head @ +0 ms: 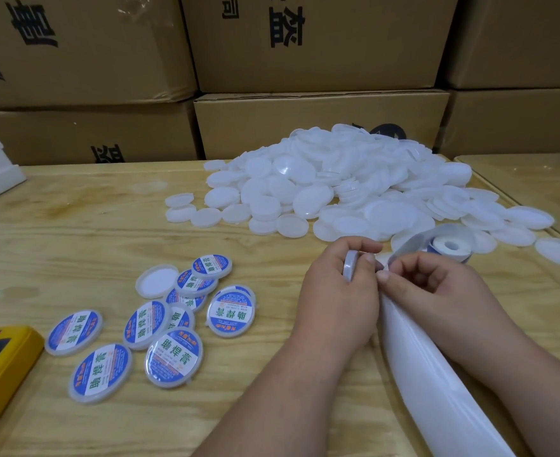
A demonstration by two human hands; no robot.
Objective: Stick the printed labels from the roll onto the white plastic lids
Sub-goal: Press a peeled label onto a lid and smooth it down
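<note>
I see my left hand point(338, 285) curled round 1 white plastic lid point(351, 266), held on edge between thumb and fingers so only its rim faces the camera. My right hand point(437, 285) sits just beside it, thumb and forefinger pinching the backing strip point(420, 357) at the point where it folds, right against the lid's edge; I cannot tell whether a label is already lifted there, as the fingertips cover the spot. The strip runs from that pinch back to the label roll point(450, 247), which lies on the table just beyond my right hand, and the spent white backing trails down toward the bottom of the view between my forearms. Behind the roll is a big heap of unlabelled lids point(338, 189) spread over the wooden table point(74, 225). To the left of my hands lie 9 labelled lids point(173, 357), some overlapping, each with a blue-edged round label printed in green "助焊膏", with smaller orange and blue writing too fine to read; 1 plain lid point(157, 281) lies among them. A yellow device point(5, 364) with a small red light sits at the lower left. Brown cardboard cartons point(318, 41) with large black Chinese characters are stacked behind the table.
</note>
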